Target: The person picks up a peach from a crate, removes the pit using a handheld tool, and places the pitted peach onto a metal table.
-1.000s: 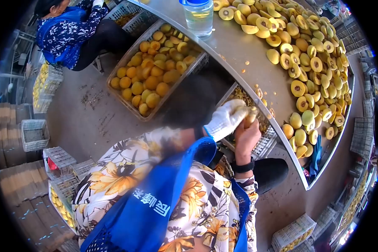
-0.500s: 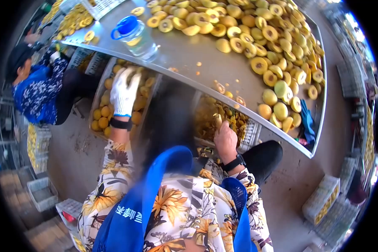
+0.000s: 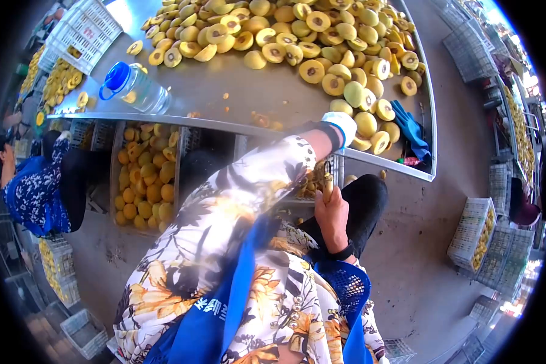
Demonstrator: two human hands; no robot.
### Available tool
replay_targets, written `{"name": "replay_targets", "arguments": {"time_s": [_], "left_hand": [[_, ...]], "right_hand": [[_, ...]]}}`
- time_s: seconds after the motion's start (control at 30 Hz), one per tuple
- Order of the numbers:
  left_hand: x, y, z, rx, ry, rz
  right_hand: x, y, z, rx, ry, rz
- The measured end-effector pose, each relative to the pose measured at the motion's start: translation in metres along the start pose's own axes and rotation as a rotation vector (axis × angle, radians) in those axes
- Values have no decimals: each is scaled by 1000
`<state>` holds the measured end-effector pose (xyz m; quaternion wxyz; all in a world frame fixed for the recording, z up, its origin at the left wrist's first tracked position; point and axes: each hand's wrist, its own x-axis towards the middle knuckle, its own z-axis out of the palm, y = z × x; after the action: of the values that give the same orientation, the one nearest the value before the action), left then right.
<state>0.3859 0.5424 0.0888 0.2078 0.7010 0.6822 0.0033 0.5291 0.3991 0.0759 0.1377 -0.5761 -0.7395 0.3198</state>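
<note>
My left hand (image 3: 341, 126), in a white glove, is at the metal table's front edge beside several yellow fruits (image 3: 365, 124); its fingers are hidden. The left sleeve crosses in front of my body. Below the edge, my bare right hand (image 3: 332, 218) is closed around a small tool with a yellowish handle (image 3: 328, 187) and a curved metal tip. Behind the hands, a crate of fruit scraps (image 3: 311, 185) is partly covered by my arm. Many halved fruits (image 3: 273, 53) with brown centres are heaped on the metal table (image 3: 224, 103).
A blue-capped water bottle (image 3: 141, 91) lies towards the table's left, near a white crate (image 3: 84, 35). Blue gloves (image 3: 411, 130) lie at its right corner. A crate of whole fruit (image 3: 144, 182) stands below the edge. A co-worker (image 3: 39, 188) sits at the far left.
My left hand has moved from the whole-fruit crate across to the table's right side. My right hand still grips the tool. The view has shifted, and the bottle appears farther left.
</note>
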Motion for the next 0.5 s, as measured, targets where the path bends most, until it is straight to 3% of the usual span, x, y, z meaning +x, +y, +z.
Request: {"name": "replay_targets", "arguments": {"time_s": [0.07, 0.2, 0.27, 0.33, 0.4, 0.47, 0.5], "left_hand": [[-4, -10, -10, -47, -47, -60], [-39, -66, -31, -187, 133, -177], [-74, -89, -35, -1060, 214, -226], [-115, -93, -45, -1634, 166, -99], [-132, -106, -19, -1920, 283, 74], [-153, -91, -8, -2273, 293, 94], [-164, -86, -6, -2172, 333, 55]], "right_hand": [[0, 9, -3, 38, 24, -41], [2, 0, -10, 113, 54, -62], [13, -13, -17, 90, 19, -52], [23, -23, -19, 70, 30, -83], [27, -41, -19, 111, 39, -195], [30, -54, -14, 130, 19, -299], [31, -56, -8, 127, -11, -313]]}}
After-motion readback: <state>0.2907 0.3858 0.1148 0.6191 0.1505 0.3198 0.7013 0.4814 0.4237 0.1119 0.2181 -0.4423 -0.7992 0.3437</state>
